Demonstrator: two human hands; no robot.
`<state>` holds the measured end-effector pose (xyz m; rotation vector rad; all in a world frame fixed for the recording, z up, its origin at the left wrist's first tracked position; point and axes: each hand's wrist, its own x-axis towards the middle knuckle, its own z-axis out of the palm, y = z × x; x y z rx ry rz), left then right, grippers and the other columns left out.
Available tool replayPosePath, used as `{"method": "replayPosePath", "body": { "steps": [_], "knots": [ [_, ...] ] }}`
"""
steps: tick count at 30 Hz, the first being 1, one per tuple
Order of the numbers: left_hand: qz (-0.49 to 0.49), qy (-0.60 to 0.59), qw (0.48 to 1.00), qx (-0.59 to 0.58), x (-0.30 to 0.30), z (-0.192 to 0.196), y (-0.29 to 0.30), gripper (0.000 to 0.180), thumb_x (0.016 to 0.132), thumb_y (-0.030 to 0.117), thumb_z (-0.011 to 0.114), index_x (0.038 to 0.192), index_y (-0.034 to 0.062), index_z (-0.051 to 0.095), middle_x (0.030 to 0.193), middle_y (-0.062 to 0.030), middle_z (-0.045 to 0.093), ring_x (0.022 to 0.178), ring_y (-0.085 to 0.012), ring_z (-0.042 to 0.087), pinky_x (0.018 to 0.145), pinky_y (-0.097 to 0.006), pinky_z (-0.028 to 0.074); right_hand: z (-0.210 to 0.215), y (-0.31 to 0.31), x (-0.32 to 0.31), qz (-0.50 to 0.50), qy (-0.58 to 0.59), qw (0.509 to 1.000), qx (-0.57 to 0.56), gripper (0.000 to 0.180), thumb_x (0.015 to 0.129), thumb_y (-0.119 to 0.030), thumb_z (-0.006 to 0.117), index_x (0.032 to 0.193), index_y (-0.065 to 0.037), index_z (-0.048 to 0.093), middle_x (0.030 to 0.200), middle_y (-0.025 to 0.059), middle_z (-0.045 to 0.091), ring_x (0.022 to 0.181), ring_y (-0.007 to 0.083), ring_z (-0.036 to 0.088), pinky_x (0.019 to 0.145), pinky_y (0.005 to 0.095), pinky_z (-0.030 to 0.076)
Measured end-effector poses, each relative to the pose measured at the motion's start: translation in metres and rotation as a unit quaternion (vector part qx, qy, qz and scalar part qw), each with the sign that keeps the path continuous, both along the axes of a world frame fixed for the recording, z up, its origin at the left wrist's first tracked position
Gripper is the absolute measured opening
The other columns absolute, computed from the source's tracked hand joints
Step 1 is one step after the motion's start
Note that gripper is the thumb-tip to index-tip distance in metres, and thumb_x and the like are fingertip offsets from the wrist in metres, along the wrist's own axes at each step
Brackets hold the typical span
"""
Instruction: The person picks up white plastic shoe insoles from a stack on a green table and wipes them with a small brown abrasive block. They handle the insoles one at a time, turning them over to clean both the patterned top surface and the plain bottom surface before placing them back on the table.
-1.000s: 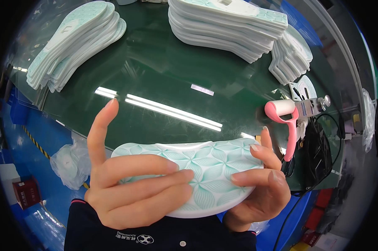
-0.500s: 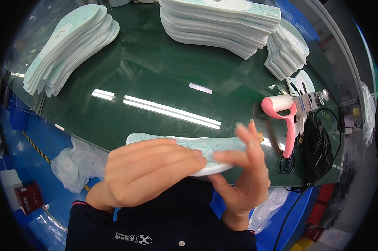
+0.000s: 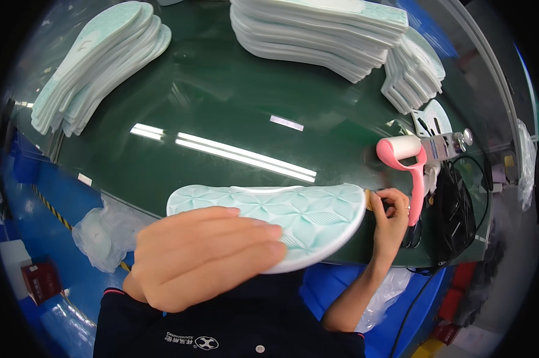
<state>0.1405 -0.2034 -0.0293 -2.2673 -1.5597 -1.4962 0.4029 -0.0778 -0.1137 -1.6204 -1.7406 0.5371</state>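
Your table (image 3: 222,101) had the left panel stack (image 3: 102,65) by its left edge, the middle stack (image 3: 317,43) toward the far edge and, just right of it, the right stack (image 3: 414,71). The roller (image 3: 417,179) lay left of the bag (image 3: 454,209); the panel (image 3: 317,215) was over the near edge.

The desk (image 3: 222,113) is viewed from above by the left of 2 head-worn fisheye cameras — tilted down and forward, so the shirt (image 3: 239,319) is caught along the lower edge, the hands (image 3: 201,256) are seen close, and the middle stack (image 3: 311,42) is cropped at the top.
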Motion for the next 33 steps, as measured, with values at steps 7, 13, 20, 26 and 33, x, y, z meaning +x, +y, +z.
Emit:
{"method": "replayPosePath", "body": {
  "steps": [7, 13, 20, 26, 33],
  "knots": [
    [-0.037, 0.018, 0.999, 0.02, -0.003, 0.007, -0.004, 0.009, 0.07, 0.008, 0.064, 0.077, 0.0034, 0.064, 0.072, -0.0098, 0.066, 0.064, -0.0173, 0.064, 0.062, -0.028, 0.051, -0.005, -0.006, -0.005, -0.039, 0.034, 0.996, 0.072, 0.013, 0.073, -0.009, 0.066, 0.083, -0.004, 0.059, 0.088, 0.002, 0.055, 0.07, 0.01, 0.041, 0.061, 0.0223, 0.034],
    [-0.036, 0.016, 0.999, 0.018, -0.002, 0.008, -0.006, 0.01, 0.069, 0.007, 0.065, 0.078, 0.0035, 0.064, 0.073, -0.0098, 0.066, 0.066, -0.0174, 0.064, 0.063, -0.028, 0.051, -0.012, -0.008, 0.009, -0.016, -0.027, 0.998, 0.048, 0.014, 0.076, -0.013, 0.064, 0.085, -0.005, 0.057, 0.086, 0.0026, 0.053, 0.073, 0.0115, 0.042, 0.061, 0.0245, 0.033],
    [-0.036, 0.026, 0.999, 0.024, -0.002, 0.006, -0.006, 0.011, 0.069, 0.007, 0.065, 0.079, 0.0033, 0.063, 0.074, -0.0101, 0.066, 0.066, -0.0177, 0.064, 0.062, -0.028, 0.051, 0.033, -0.03, -0.021, 0.0, 0.304, 0.951, 0.054, 0.009, 0.086, -0.007, 0.049, 0.092, -0.001, 0.046, 0.071, 0.0056, 0.053, 0.048, 0.0053, 0.043, 0.043, 0.0142, 0.029],
    [-0.05, -0.021, 0.996, 0.067, 0.005, -0.001, 0.003, 0.01, 0.069, 0.005, 0.064, 0.079, 0.0018, 0.062, 0.075, -0.0126, 0.065, 0.066, -0.0201, 0.064, 0.056, -0.025, 0.05, 0.085, -0.08, -0.076, 0.246, 0.425, 0.852, 0.18, 0.018, 0.075, -0.002, 0.058, 0.087, 0.0, 0.045, 0.068, 0.0093, 0.052, 0.046, 0.0107, 0.044, 0.045, 0.0214, 0.034],
    [-0.056, -0.008, 0.998, 0.011, 0.006, 0.01, -0.002, 0.009, 0.073, 0.008, 0.061, 0.08, 0.0021, 0.063, 0.079, -0.0136, 0.065, 0.067, -0.021, 0.065, 0.055, -0.025, 0.05, 0.087, -0.086, -0.105, 0.353, 0.439, 0.813, 0.147, 0.021, 0.075, 0.005, 0.056, 0.085, 0.0, 0.039, 0.064, 0.0105, 0.048, 0.051, 0.0148, 0.048, 0.049, 0.0221, 0.042]
  ]
}}
